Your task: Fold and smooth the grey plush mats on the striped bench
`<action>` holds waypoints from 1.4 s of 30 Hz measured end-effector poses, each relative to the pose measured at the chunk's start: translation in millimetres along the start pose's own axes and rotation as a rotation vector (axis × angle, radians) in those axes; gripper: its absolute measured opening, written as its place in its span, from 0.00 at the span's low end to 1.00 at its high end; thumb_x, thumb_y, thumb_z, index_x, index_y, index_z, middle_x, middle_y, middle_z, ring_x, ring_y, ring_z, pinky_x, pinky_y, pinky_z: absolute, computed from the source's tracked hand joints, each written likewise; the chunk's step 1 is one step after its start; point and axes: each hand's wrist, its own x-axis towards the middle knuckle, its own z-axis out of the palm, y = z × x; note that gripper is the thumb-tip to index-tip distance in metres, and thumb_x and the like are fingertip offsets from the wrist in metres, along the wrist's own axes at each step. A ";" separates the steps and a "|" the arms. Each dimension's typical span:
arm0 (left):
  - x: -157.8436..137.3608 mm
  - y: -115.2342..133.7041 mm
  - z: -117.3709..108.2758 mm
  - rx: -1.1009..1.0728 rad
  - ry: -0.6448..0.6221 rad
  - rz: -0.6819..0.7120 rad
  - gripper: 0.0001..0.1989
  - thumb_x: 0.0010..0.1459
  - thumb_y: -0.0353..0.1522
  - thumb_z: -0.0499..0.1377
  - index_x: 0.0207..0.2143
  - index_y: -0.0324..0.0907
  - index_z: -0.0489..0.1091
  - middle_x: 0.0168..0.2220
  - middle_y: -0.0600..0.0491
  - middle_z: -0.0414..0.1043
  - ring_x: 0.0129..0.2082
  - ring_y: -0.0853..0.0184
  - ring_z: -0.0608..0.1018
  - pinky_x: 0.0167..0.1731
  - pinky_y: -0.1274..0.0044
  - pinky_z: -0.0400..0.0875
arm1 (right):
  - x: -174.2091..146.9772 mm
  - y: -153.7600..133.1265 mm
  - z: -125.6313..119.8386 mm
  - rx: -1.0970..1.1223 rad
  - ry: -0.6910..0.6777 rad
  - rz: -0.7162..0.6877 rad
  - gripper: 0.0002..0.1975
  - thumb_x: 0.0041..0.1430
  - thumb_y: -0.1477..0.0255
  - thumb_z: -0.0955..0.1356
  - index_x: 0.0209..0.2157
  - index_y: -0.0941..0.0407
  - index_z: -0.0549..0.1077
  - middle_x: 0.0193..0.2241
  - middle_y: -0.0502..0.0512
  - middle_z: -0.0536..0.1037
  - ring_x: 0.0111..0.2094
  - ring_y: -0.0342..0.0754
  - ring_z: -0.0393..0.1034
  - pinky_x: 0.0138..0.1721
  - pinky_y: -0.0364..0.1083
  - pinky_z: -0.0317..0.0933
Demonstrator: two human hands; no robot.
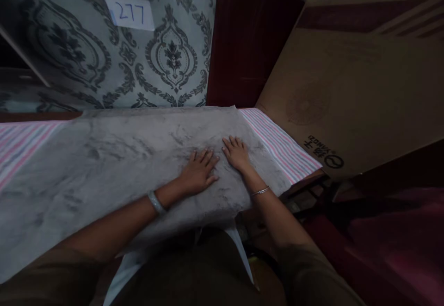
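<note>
Across the right half of a gray plush cloth (114,171), both hands lay palm down, close together but apart. The left hand (198,175) had its fingers moderately spread and its thumb angled toward the right hand (237,154), whose fingers were also fanned and touching the pile a little farther back. A broad pale bangle (157,202) circled the left wrist, a thin silver bangle (260,191) the right.

Beneath, a pink, white and gray striped cloth (282,144) showed at either end of the counter (38,116). Behind stood damask-patterned wallpaper (173,60) bearing a paper label (130,12) handwritten "277", then a dark red panel (251,28). To the right leaned a cardboard box (360,79) printed "YANGZI".

The plush cloth covered most of the counter, its nap brushed into darker streaks, its near edge hanging over the front.
</note>
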 end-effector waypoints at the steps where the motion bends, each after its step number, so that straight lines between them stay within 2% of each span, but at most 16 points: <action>1: -2.7 1.9 3.3 0.009 0.010 0.010 0.33 0.66 0.46 0.48 0.69 0.42 0.52 0.72 0.41 0.45 0.71 0.50 0.47 0.67 0.51 0.41 | -1.2 -0.5 0.9 -0.010 0.011 -0.004 0.27 0.72 0.60 0.54 0.68 0.50 0.57 0.70 0.56 0.54 0.70 0.59 0.45 0.65 0.62 0.43; 4: -22.6 -4.6 6.0 0.036 0.009 0.017 0.30 0.67 0.45 0.47 0.68 0.48 0.53 0.72 0.47 0.45 0.71 0.51 0.48 0.66 0.50 0.42 | -1.1 -0.6 1.3 -0.019 0.022 -0.005 0.27 0.72 0.60 0.54 0.68 0.49 0.57 0.70 0.56 0.54 0.70 0.59 0.46 0.65 0.61 0.44; 8: -68.0 -24.4 2.5 0.084 0.012 -0.029 0.29 0.68 0.46 0.44 0.69 0.52 0.51 0.72 0.50 0.44 0.71 0.50 0.46 0.64 0.46 0.42 | -0.1 0.9 0.6 -0.003 0.013 0.002 0.26 0.72 0.60 0.54 0.68 0.49 0.57 0.70 0.56 0.54 0.70 0.59 0.46 0.65 0.61 0.45; 14: -144.3 -44.5 -6.6 0.130 0.003 -0.205 0.30 0.66 0.48 0.42 0.69 0.55 0.50 0.73 0.55 0.41 0.72 0.53 0.45 0.66 0.51 0.41 | -1.0 2.8 2.6 0.012 0.011 -0.006 0.27 0.72 0.60 0.53 0.68 0.50 0.57 0.70 0.57 0.54 0.70 0.59 0.45 0.65 0.61 0.43; 18: -180.7 -53.4 -14.5 0.143 -0.023 -0.386 0.32 0.63 0.48 0.43 0.68 0.54 0.54 0.72 0.55 0.44 0.72 0.54 0.46 0.68 0.55 0.39 | -0.8 4.1 5.1 0.027 0.016 -0.016 0.27 0.71 0.60 0.52 0.68 0.50 0.58 0.70 0.57 0.54 0.69 0.60 0.45 0.65 0.63 0.42; 22: -210.2 -62.6 -19.3 0.163 0.000 -0.512 0.34 0.60 0.47 0.42 0.67 0.52 0.56 0.71 0.55 0.48 0.71 0.52 0.48 0.67 0.54 0.40 | -1.2 4.1 7.0 0.035 0.019 -0.018 0.27 0.72 0.59 0.52 0.68 0.49 0.58 0.70 0.56 0.55 0.69 0.60 0.45 0.65 0.62 0.42; 27: -229.5 -74.9 -28.0 0.213 0.021 -0.610 0.35 0.60 0.47 0.39 0.67 0.48 0.56 0.70 0.51 0.52 0.70 0.53 0.52 0.66 0.54 0.45 | -2.1 1.7 3.6 0.033 0.016 -0.011 0.27 0.72 0.59 0.53 0.67 0.49 0.58 0.70 0.56 0.55 0.70 0.59 0.45 0.65 0.61 0.42; 30: -216.9 -84.0 -37.7 0.232 0.043 -0.643 0.37 0.59 0.48 0.38 0.65 0.42 0.59 0.66 0.46 0.62 0.65 0.52 0.63 0.65 0.55 0.50 | -3.8 -5.8 -4.4 0.041 -0.018 0.017 0.27 0.72 0.60 0.53 0.68 0.50 0.58 0.70 0.58 0.53 0.70 0.59 0.44 0.65 0.63 0.42; 32: -194.2 -89.0 -45.0 0.217 0.070 -0.635 0.37 0.59 0.47 0.39 0.64 0.38 0.61 0.63 0.43 0.65 0.63 0.51 0.67 0.64 0.57 0.54 | -5.5 -16.4 -10.6 0.055 -0.032 0.037 0.27 0.71 0.61 0.54 0.68 0.52 0.57 0.70 0.60 0.52 0.70 0.60 0.43 0.65 0.64 0.41; 34: -160.4 -91.4 -52.0 0.175 0.072 -0.574 0.37 0.60 0.46 0.40 0.65 0.35 0.59 0.66 0.41 0.61 0.65 0.51 0.64 0.64 0.59 0.55 | -5.9 -30.6 -15.6 0.080 -0.032 0.010 0.28 0.71 0.61 0.55 0.68 0.53 0.57 0.71 0.62 0.51 0.71 0.59 0.42 0.66 0.64 0.39; 38: -76.9 -88.9 -61.4 0.087 0.004 -0.453 0.36 0.62 0.43 0.42 0.68 0.33 0.52 0.71 0.39 0.47 0.70 0.52 0.53 0.66 0.57 0.50 | 3.9 -52.5 -21.4 0.147 -0.050 -0.065 0.29 0.71 0.58 0.54 0.69 0.51 0.55 0.71 0.58 0.49 0.71 0.56 0.40 0.66 0.64 0.37; 42: -13.6 -89.2 -51.9 0.066 -0.026 -0.449 0.35 0.64 0.43 0.42 0.69 0.36 0.50 0.71 0.38 0.44 0.71 0.50 0.50 0.65 0.52 0.49 | 22.1 -38.0 -28.2 0.175 -0.026 -0.005 0.30 0.71 0.56 0.54 0.69 0.51 0.53 0.71 0.58 0.48 0.71 0.56 0.40 0.66 0.62 0.39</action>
